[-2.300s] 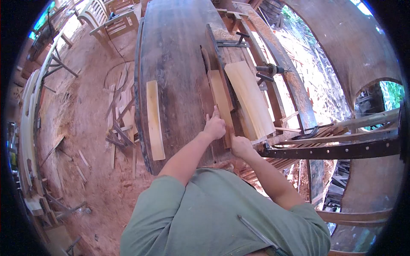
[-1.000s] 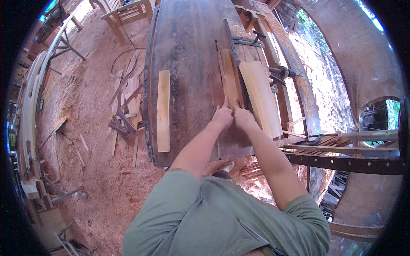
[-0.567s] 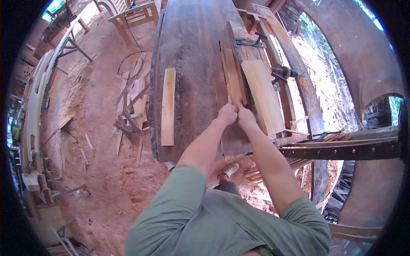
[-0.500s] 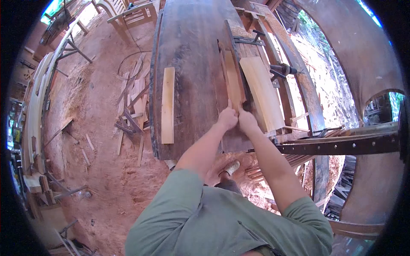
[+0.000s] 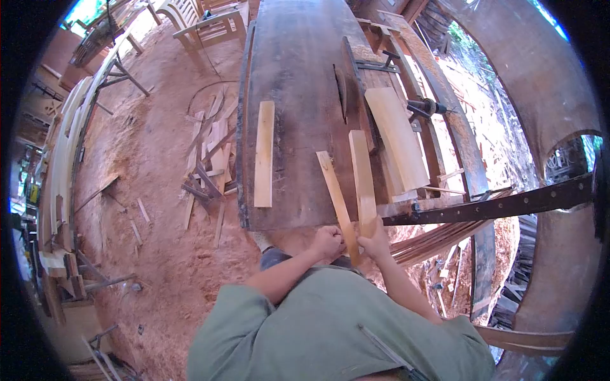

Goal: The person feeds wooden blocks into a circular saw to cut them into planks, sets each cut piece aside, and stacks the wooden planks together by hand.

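Near my body at the table's front edge, my right hand (image 5: 373,241) is closed round the lower end of a pale wooden piece (image 5: 363,181), which points away over the table (image 5: 292,127). Just left of it a thinner wooden strip (image 5: 335,200) slants, its lower end between my hands. My left hand (image 5: 328,242) is closed beside that strip; whether its fingers grip it is not clear. Beyond the pieces, a dark saw blade (image 5: 341,94) stands in a slot in the table, next to a long fence (image 5: 359,95).
One pale board (image 5: 264,155) lies at the table's left side, and a wider one (image 5: 397,140) lies right of the fence. Wood offcuts (image 5: 213,146) litter the floor at left, below a wooden chair (image 5: 206,28). A dark metal bar (image 5: 495,206) runs out to the right.
Both hands have drawn back from beside the blade to the table's front edge. The wood came with them and now shows as two separate pieces. The blade is uncovered.
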Demonstrator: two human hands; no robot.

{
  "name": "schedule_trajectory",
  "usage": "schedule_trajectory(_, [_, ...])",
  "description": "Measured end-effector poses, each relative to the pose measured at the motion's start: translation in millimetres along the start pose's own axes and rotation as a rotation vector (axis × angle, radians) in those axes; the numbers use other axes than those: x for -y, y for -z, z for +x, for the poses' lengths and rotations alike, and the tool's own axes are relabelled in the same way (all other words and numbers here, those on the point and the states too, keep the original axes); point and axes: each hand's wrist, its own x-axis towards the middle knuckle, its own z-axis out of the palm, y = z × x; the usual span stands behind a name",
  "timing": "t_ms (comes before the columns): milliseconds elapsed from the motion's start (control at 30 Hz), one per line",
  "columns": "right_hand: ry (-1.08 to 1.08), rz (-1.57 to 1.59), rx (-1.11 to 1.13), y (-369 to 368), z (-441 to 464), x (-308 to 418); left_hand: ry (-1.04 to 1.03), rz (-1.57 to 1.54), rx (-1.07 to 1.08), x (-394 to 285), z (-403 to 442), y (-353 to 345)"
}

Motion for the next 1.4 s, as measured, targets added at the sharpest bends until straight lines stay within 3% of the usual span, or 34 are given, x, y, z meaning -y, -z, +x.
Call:
schedule_trajectory(67, [0.158, 0.242, 0.06, -6, -8, 9, 0.073, -0.106, -0.022, -7, -5, 19])
schedule_trajectory(167, [0.179, 0.099, 0.086, -59, -6, -21, 0.13, -0.116, -0.189, -8, -7, 26])
schedule_trajectory(200, [0.342, 0.274, 0.129, -68, -5, -9, 0.162, -0.177, -0.218, -5, -7, 28])
schedule_trajectory(233, [0.349, 0.268, 0.138, -68, -3, -2, 0.199, -0.24, -0.25, -2, -9, 30])
schedule_trajectory(300, [0.044, 0.849, 0.594, -65, -2, 17, 0.116, -0.374, -0.295, -3, -20, 40])
schedule_trajectory(367, [0.017, 0.993, 0.667, -70, 1, 34, 0.029, -0.493, -0.339, -11, -33, 63])
schedule_trajectory(467, [0.154, 0.555, 0.358, -75, 12, 63, -0.382, 0.094, -0.802, -32, -53, 118])
schedule_trajectory(500, [0.146, 0.555, 0.361, -81, 21, 70, -0.482, 0.327, -0.945, -44, -60, 148])
schedule_trajectory(533, [0.273, 0.35, 0.247, -89, 30, 76, -0.517, 0.331, -0.988, -43, -63, 182])
schedule_trajectory(567, [0.397, 0.14, 0.131, -94, 40, 83, -0.103, 0.519, -0.966, -17, -64, 211])
schedule_trajectory(633, [0.357, 0.13, 0.158, -99, 58, 113, -0.06, 0.569, -1.033, -18, -67, 281])
schedule_trajectory(700, [0.319, 0.125, 0.182, -106, 67, 144, 0.011, 1.144, -1.245, 21, -54, 323])
schedule_trajectory(733, [0.328, 0.118, 0.199, -109, 71, 158, 0.004, 1.144, -1.246, 19, -40, 328])
schedule_trajectory(800, [0.306, 0.2, 0.291, -141, 97, 144, -0.247, 0.784, -0.951, 10, -9, 330])
schedule_trajectory(867, [0.355, 0.034, 0.174, -127, 80, 160, -0.045, 0.665, -0.795, -46, 15, 286])
schedule_trajectory(900, [0.396, -0.133, 0.061, -120, 72, 165, -0.08, 0.754, -0.786, -38, 36, 266])
schedule_trajectory(967, [0.405, -0.051, 0.047, -92, 77, 152, -0.091, 0.819, -0.841, -32, 71, 218])
schedule_trajectory(1033, [0.547, -0.238, -0.332, -39, 79, 137, 0.227, 0.741, -0.626, -99, 52, 189])
schedule_trajectory(1100, [0.551, -0.384, -0.579, 24, 90, 110, 0.219, 0.773, -0.666, -98, 56, 172])
schedule_trajectory(1167, [0.278, -0.562, -0.794, 65, 110, 78, 0.217, 0.802, -0.724, -93, 70, 170])
schedule_trajectory(1200, [0.271, -0.56, -0.808, 85, 115, 70, 0.247, 0.786, -0.756, -87, 78, 173])
schedule_trajectory(1267, [0.025, -0.565, -0.456, 119, 121, 60, 0.269, 0.773, -0.788, -86, 84, 179])
schedule_trajectory(1300, [0.018, -0.558, -0.465, 127, 126, 57, 0.272, 0.759, -0.809, -87, 85, 182])
schedule_trajectory(1367, [0.003, -0.473, -0.157, 138, 134, 48, 0.265, 0.753, -0.824, -87, 88, 185])
schedule_trajectory(1400, [0.03, -0.521, -0.236, 137, 126, 54, 0.283, 0.763, -0.797, -87, 88, 186])
